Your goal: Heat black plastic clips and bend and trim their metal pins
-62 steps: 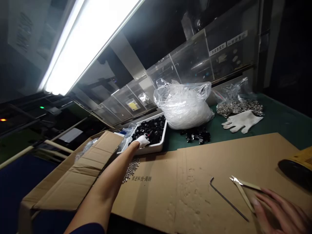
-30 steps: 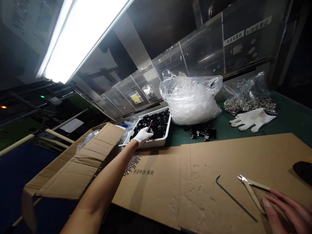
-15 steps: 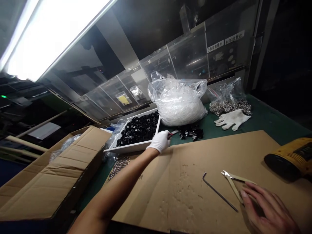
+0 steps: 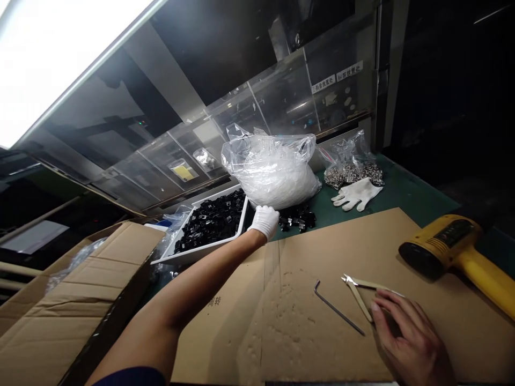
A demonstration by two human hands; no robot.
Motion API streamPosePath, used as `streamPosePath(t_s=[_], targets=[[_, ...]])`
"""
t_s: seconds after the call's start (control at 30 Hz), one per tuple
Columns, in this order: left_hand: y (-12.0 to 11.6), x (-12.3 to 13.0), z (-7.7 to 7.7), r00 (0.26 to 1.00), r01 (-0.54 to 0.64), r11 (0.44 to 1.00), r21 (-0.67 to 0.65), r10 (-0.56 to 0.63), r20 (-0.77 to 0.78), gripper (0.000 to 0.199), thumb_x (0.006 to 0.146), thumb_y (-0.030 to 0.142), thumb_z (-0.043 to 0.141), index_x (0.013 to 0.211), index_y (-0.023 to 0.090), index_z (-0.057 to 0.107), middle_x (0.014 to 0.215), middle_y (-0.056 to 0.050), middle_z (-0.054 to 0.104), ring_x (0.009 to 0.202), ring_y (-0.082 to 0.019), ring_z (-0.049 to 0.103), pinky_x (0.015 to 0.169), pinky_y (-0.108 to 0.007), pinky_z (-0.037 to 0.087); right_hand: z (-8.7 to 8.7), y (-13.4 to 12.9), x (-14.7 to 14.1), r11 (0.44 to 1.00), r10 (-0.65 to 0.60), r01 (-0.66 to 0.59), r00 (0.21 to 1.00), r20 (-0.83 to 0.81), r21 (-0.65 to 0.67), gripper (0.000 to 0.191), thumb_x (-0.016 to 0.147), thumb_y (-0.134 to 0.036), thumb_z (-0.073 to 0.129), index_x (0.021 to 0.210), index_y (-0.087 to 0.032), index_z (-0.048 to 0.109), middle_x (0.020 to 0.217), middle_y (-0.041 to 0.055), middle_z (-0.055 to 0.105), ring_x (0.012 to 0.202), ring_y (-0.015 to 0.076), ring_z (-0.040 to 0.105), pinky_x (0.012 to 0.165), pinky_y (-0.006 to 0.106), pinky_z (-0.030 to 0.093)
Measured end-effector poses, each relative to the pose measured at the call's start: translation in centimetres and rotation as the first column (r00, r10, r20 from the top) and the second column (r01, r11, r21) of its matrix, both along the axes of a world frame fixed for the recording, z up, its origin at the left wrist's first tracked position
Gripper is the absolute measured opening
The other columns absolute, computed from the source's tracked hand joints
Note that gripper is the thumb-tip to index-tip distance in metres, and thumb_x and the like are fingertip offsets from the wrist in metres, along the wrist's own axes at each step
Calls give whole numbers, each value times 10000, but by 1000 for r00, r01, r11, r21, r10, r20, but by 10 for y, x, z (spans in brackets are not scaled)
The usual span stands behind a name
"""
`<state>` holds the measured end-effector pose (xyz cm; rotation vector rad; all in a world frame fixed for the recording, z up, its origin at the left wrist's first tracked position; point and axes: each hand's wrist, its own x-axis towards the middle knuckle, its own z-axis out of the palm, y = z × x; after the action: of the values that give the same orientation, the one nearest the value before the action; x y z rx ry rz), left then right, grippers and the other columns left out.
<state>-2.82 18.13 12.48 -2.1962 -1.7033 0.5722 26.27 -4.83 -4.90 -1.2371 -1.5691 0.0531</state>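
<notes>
My left hand (image 4: pixel 265 221), in a white glove, is closed in a fist at the far edge of the cardboard, between the tray and a small pile of black parts (image 4: pixel 298 219). Whatever it may hold is hidden. A white tray (image 4: pixel 244 217) full of small black parts (image 4: pixel 211 220) stands just left of it. My bare right hand (image 4: pixel 410 332) rests low on the right, fingers apart and loosely bent. Its thumb and fingertips are at the spread handles of a pair of side cutters (image 4: pixel 354 292), which lie on the cardboard. Left of the cutters lies a hex key (image 4: pixel 338 308).
A cardboard sheet (image 4: pixel 293 300) covers the near table. Behind are a large clear bag of white material (image 4: pixel 277 171), a bag of metal parts (image 4: pixel 352 169) and a white glove (image 4: pixel 357 194). A yellow heat gun (image 4: pixel 442 244) lies right; an open carton (image 4: pixel 88 279) stands left.
The view has swung right. My left fist has turned, and the thin red-and-silver tool that stuck out of it is out of sight. My right hand stays by the side cutters.
</notes>
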Motion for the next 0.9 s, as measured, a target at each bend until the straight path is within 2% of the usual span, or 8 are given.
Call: streamPosePath(t_s=[0.3, 0.47, 0.57, 0.73, 0.9], targets=[[-11, 21, -4, 998, 43, 998, -40, -45, -48, 264, 868, 250, 684, 1075, 106, 764, 1073, -221, 715, 1047, -386, 664, 894, -490, 417, 1, 0, 0, 999, 7, -10, 999, -53, -47, 147, 1043, -295, 614, 1080, -187, 707, 1137, 71, 691, 1047, 224, 655, 969, 388, 508], [-19, 29, -5, 997, 50, 999, -10, -50, -55, 275, 860, 289, 689, 1054, 104, 751, 1052, -216, 707, 999, -383, 663, 846, -483, 426, 2, 0, 0, 997, 10, -15, 998, -68, -69, 131, 1042, -288, 619, 1084, -200, 707, 1146, 64, 691, 1054, 223, 652, 974, 391, 507], [-15, 37, -4, 995, 81, 996, 38, -78, -67, 258, 901, 222, 615, 1077, 81, 739, 1057, -234, 692, 1011, -387, 645, 849, -499, 412, 2, 0, 2, 997, 15, -20, 998, -68, -80, 122, 1039, -284, 624, 1082, -204, 704, 1143, 63, 692, 1054, 228, 652, 972, 400, 512], [0, 53, 3, 975, 208, 974, 89, -198, -103, 324, 968, 71, 436, 1107, 57, 728, 1073, -237, 681, 1057, -361, 616, 922, -516, 368, 1, -2, 3, 996, 8, -14, 997, -72, -94, 118, 1041, -286, 618, 1071, -209, 702, 1150, 62, 690, 1065, 232, 648, 980, 410, 508], [12, 60, 3, 945, 305, 948, 97, -289, -151, 320, 969, 51, 445, 1096, 61, 739, 1073, -228, 694, 1064, -353, 614, 977, -532, 351, 1, -2, 2, 995, -8, 0, 997, -79, -98, 119, 1044, -282, 610, 1072, -210, 701, 1150, 61, 687, 1065, 225, 646, 981, 400, 506]])
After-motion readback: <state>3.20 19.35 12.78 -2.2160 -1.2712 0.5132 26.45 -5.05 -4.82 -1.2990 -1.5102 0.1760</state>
